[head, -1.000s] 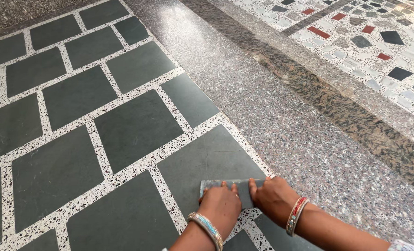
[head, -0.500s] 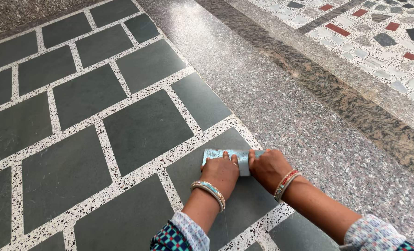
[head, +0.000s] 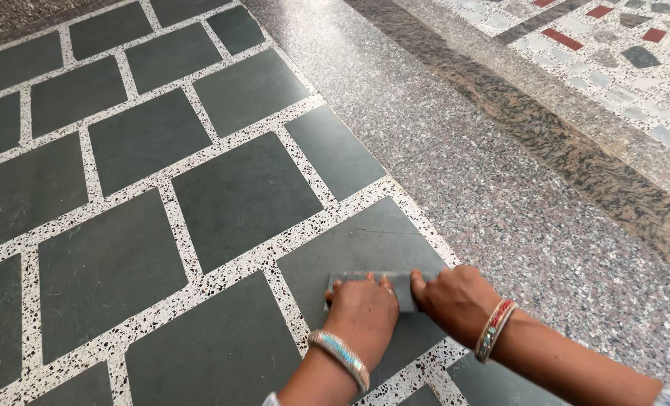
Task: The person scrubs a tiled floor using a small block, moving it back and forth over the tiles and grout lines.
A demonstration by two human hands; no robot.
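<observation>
Grey block [head: 396, 286] lies flat on a dark green floor tile [head: 365, 248], near the speckled granite strip [head: 500, 203] — left hand [head: 362, 312] and right hand [head: 455, 301] both pressing down on it, fingers curled over. Rubbing stroke under way, I judge; next needs steady downward pressure.

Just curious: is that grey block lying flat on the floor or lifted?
Flat: the grey block lies on a dark tile, both hands pressing on it.
</observation>
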